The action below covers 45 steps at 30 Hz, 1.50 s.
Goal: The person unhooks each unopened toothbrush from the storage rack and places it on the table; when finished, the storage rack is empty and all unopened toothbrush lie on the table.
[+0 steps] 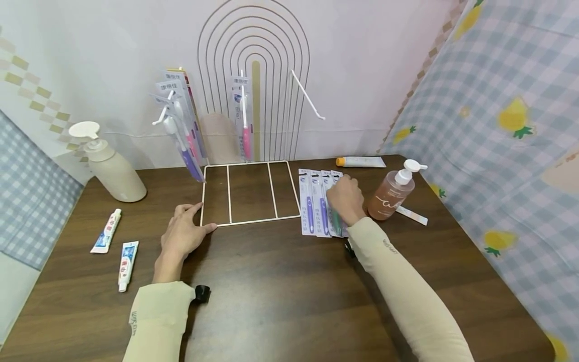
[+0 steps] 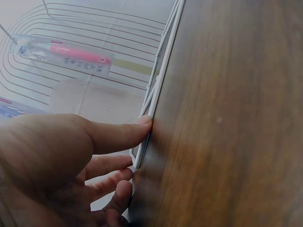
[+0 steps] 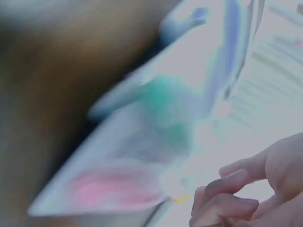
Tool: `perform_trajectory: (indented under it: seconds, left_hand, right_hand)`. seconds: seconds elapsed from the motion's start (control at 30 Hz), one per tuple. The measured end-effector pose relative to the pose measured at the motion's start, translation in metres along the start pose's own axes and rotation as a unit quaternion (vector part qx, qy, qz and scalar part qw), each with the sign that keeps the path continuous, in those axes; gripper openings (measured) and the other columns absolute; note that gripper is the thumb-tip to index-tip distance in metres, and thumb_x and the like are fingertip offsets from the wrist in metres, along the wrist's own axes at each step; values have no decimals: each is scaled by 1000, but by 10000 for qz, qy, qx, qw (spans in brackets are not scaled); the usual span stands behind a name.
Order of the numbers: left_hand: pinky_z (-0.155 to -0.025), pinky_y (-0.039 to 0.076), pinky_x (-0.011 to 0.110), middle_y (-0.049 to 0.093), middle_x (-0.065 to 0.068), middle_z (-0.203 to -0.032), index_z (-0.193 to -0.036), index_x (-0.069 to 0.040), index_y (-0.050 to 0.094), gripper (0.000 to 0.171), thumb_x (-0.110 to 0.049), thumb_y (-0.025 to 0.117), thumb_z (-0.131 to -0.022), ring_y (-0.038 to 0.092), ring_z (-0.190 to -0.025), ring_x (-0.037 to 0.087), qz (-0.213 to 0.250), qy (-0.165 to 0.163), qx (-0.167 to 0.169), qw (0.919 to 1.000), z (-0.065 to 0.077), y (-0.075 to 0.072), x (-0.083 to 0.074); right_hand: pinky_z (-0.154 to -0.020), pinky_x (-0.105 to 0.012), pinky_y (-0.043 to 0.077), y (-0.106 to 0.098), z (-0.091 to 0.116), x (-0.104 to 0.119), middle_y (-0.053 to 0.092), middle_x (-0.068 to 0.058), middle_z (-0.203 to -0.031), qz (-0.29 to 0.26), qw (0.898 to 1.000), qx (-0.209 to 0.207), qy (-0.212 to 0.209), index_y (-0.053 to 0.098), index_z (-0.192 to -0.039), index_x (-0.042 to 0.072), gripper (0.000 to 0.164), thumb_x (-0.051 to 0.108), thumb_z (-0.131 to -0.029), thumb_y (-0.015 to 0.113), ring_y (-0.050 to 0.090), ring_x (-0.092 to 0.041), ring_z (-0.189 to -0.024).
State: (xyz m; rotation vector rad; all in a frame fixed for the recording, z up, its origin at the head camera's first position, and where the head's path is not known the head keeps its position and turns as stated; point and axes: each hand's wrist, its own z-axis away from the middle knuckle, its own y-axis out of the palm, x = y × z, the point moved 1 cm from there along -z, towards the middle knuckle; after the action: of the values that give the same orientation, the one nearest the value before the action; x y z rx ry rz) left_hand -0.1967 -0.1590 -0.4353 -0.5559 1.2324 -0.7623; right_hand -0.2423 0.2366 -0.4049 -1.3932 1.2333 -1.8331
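Observation:
My left hand [image 1: 183, 231] is at the front left corner of a white wire rack [image 1: 251, 221]. Its straight thumb touches the rack's bar [image 2: 154, 101] in the left wrist view; the other fingers lie beside the corner. Over a row of packaged toothbrushes [image 1: 309, 211] lying right of the rack is my right hand [image 1: 346, 198]. Its loosely bent fingers [image 3: 227, 189] show nothing between them in the right wrist view, where the toothbrush packs [image 3: 118, 189] are blurred. The hand and forearm hide part of the right-hand packs in the head view.
Toothbrush packs [image 1: 181, 125] hang from the rack's left hook, a pink toothbrush [image 1: 246, 141] from the middle one; the right hook [image 1: 307, 95] is bare. Pump bottles [image 1: 113, 171] [image 1: 391, 196] stand either side. Toothpaste tubes [image 1: 107, 231] [image 1: 128, 264] lie left, another tube [image 1: 362, 162] behind.

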Motion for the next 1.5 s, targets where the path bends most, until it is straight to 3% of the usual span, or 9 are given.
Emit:
perform_trajectory:
  seconds: [0.17, 0.23, 0.3, 0.47, 0.77, 0.93, 1.0, 1.27, 1.5]
  left_hand:
    - [-119, 40, 84, 25, 25, -185, -181, -9, 31, 86, -38, 73, -112, 36, -163, 57, 20, 51, -43, 10000, 0, 1, 0]
    - [-119, 40, 84, 24, 25, -185, -181, -9, 31, 86, -38, 73, -112, 36, -164, 56, 57, 55, -45, 10000, 1, 2, 0]
    - [-119, 40, 85, 24, 25, -186, -181, -9, 31, 86, -38, 73, -112, 36, -164, 56, 81, 44, -39, 9999, 3, 2, 1]
    - [-118, 41, 83, 24, 25, -185, -181, -9, 31, 86, -38, 73, -112, 36, -163, 56, 107, 3, -41, 9999, 5, 2, 3]
    - [-118, 40, 84, 26, 24, -184, -181, -9, 32, 86, -37, 74, -111, 38, -162, 56, 62, -16, -57, 10000, 3, 1, 2]
    - [-118, 41, 83, 27, 24, -184, -181, -9, 32, 86, -37, 74, -111, 39, -162, 56, 65, -6, -85, 9999, 1, 3, 1]
    - [-118, 41, 84, 28, 23, -183, -181, -9, 33, 86, -36, 75, -110, 39, -162, 55, 79, -7, -103, 9999, 0, 3, 1]
    - [-118, 42, 82, 28, 23, -183, -181, -9, 33, 87, -37, 75, -110, 40, -161, 54, 99, -8, -136, 9999, 0, 1, -1]
    - [-117, 43, 82, 29, 23, -183, -180, -9, 34, 86, -36, 75, -110, 41, -160, 55, 88, -17, -150, 9998, 1, 2, 0]
  right_hand:
    - [-89, -64, 62, -2, 2, 42, 72, -28, -114, -320, 9961, -301, -761, 70, -105, -6, 29, 17, -112, 53, 72, -45, -101]
    - [-88, -64, 63, -2, 2, 62, 75, -26, -112, -412, 9924, -445, -1074, 70, -100, -2, 29, 19, -113, 55, 75, -46, -101]
    - [-93, -63, 64, -3, 2, 82, 78, -24, -118, -502, 9876, -587, -1365, 75, -107, 0, 29, 20, -115, 56, 78, -47, -110]
    - [-110, -58, 62, -7, 2, 131, 76, -18, -143, -832, 9788, -552, -1789, 72, -146, 3, 37, 23, -117, 61, 74, -40, -133]
    - [-114, -48, 58, -13, -2, 191, 74, -22, -140, -1726, 9530, -249, -2478, 63, -158, -3, 49, 21, -116, 69, 68, -35, -131]
    - [-111, -45, 57, -14, -3, 210, 71, -22, -143, -2063, 9499, -181, -2340, 65, -158, 2, 45, 17, -116, 68, 64, -34, -133]
    - [-104, -43, 57, -14, -2, 214, 71, -20, -140, -2193, 9505, -218, -2192, 69, -154, 4, 41, 17, -116, 67, 64, -31, -128]
    - [-78, -30, 63, -15, -3, 221, 86, -18, -125, -2792, 9393, -261, -1977, 79, -133, 2, 25, 14, -118, 63, 83, -28, -104]
    - [-68, -22, 52, -15, -2, 216, 83, -20, -114, -3062, 9302, -297, -2000, 78, -125, -1, 24, 16, -119, 61, 69, -15, -82]
